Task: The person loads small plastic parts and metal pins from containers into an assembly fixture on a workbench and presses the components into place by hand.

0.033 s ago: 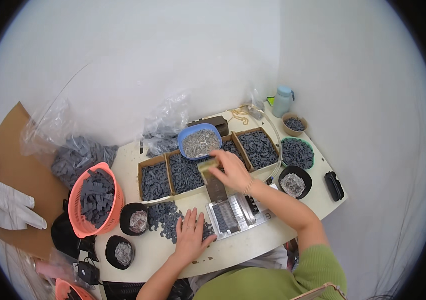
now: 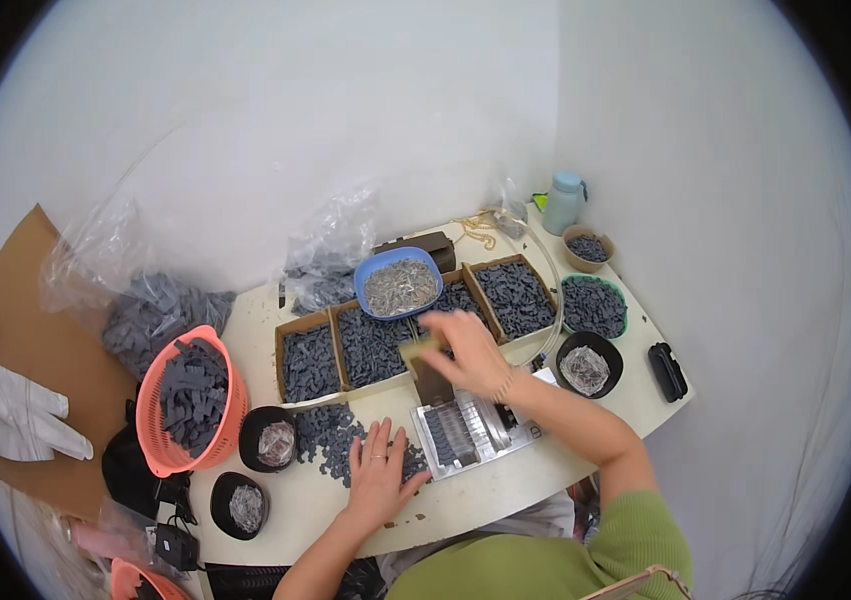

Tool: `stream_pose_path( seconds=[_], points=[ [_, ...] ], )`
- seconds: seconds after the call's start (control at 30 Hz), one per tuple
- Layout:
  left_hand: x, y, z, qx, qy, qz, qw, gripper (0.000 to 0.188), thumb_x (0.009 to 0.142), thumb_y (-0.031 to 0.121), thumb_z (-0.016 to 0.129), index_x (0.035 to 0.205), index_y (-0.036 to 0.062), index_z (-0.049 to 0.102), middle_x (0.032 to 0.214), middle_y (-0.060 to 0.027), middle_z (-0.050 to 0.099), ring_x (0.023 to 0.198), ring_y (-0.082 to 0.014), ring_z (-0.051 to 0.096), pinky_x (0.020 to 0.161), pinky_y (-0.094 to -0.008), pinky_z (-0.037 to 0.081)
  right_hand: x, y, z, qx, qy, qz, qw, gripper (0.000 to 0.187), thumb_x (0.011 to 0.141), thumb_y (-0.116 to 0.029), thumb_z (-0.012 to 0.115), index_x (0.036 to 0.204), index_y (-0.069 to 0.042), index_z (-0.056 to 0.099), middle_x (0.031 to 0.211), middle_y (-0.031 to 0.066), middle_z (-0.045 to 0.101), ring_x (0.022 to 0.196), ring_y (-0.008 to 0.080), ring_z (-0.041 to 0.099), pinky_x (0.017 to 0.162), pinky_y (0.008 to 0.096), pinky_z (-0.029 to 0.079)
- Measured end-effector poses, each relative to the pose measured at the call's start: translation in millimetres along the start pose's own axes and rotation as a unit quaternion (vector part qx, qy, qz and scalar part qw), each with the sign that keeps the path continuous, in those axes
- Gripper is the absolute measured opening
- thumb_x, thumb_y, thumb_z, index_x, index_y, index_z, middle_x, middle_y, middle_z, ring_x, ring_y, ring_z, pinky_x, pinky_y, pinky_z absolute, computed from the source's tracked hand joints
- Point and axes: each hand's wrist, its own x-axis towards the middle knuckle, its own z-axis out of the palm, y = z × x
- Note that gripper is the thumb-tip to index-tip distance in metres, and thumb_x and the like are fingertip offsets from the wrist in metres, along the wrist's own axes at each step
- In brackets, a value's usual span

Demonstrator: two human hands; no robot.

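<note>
My left hand (image 2: 378, 474) lies flat on the table with its fingers spread. Small dark grey parts (image 2: 329, 434) are scattered beside and under its fingertips. My right hand (image 2: 468, 350) pinches the yellowish top edge of a flat, dark plate (image 2: 434, 384). The plate stands tilted at the far left end of a silver metal fixture (image 2: 487, 446). A row of grey pieces sits in the slots of the fixture. My fingers partly hide the plate's upper end.
Cardboard trays (image 2: 334, 352) of grey parts stand behind, with a blue dish (image 2: 359, 283) of metal pins resting on them. A pink basket (image 2: 150, 408) and black bowls (image 2: 214, 503) are on the left. Another black bowl (image 2: 618, 356), a black case (image 2: 668, 373) and a bottle (image 2: 564, 201) are at right.
My right hand has moved slightly toward me and to the right, lowering the top of the flat plate a little. My left hand has stayed in place.
</note>
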Motion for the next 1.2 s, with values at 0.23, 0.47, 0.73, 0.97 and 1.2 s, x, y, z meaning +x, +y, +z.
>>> stream_pose_path(
  seconds=[0.23, 0.47, 0.73, 0.97, 1.2],
  points=[
    [-10, -6, -13, -0.018, -0.028, -0.016, 0.999, 0.067, 0.079, 0.042, 0.068, 0.13, 0.0021, 0.048, 0.142, -0.0229, 0.033, 0.135, -0.038, 0.028, 0.107, -0.0549, 0.016, -131, -48, -30, -0.131, -0.169, -0.284, 0.935, 0.027, 0.078, -0.022, 0.063, 0.103, -0.012, 0.061, 0.105, 0.0065, 0.064, 0.102, 0.0197, 0.058, 0.089, 0.0306, 0.046],
    [3, -2, -17, -0.047, -0.034, 0.009, 0.998, 0.064, 0.079, 0.039, 0.069, 0.129, 0.0046, 0.049, 0.143, -0.0223, 0.032, 0.134, -0.0389, 0.028, 0.106, -0.0567, 0.017, -146, -80, -30, -0.151, -0.257, -0.202, 0.933, 0.041, 0.086, -0.033, 0.058, 0.111, -0.001, 0.056, 0.114, 0.0199, 0.06, 0.108, 0.0255, 0.056, 0.095, 0.0343, 0.044],
    [-6, 6, -13, -0.031, -0.021, 0.047, 0.998, 0.057, 0.082, 0.034, 0.066, 0.127, 0.0031, 0.051, 0.14, -0.0204, 0.037, 0.131, -0.0375, 0.033, 0.105, -0.0563, 0.021, -143, -63, -25, -0.153, -0.2, -0.245, 0.936, 0.028, 0.079, -0.016, 0.057, 0.107, -0.013, 0.059, 0.108, 0.0107, 0.062, 0.103, 0.0205, 0.058, 0.09, 0.0314, 0.047],
    [-2, 32, 1, -0.029, 0.01, 0.132, 0.991, 0.038, 0.083, 0.019, 0.062, 0.115, -0.0007, 0.058, 0.126, -0.0163, 0.054, 0.12, -0.0315, 0.049, 0.1, -0.0426, 0.038, -71, -15, -23, -0.097, -0.075, -0.074, 0.99, 0.031, 0.078, -0.016, 0.068, 0.107, -0.011, 0.061, 0.098, 0.0078, 0.064, 0.089, 0.0211, 0.061, 0.075, 0.0339, 0.048],
    [17, 49, 19, 0.07, 0.09, 0.155, 0.981, 0.024, 0.074, 0.012, 0.065, 0.093, -0.0029, 0.064, 0.106, -0.0177, 0.064, 0.101, -0.0318, 0.061, 0.085, -0.0387, 0.049, -15, 37, 22, 0.089, -0.18, 0.164, 0.966, 0.059, 0.084, -0.012, 0.06, 0.136, -0.005, 0.034, 0.117, 0.0209, 0.055, 0.109, 0.037, 0.052, 0.093, 0.0416, 0.042]
  ],
)
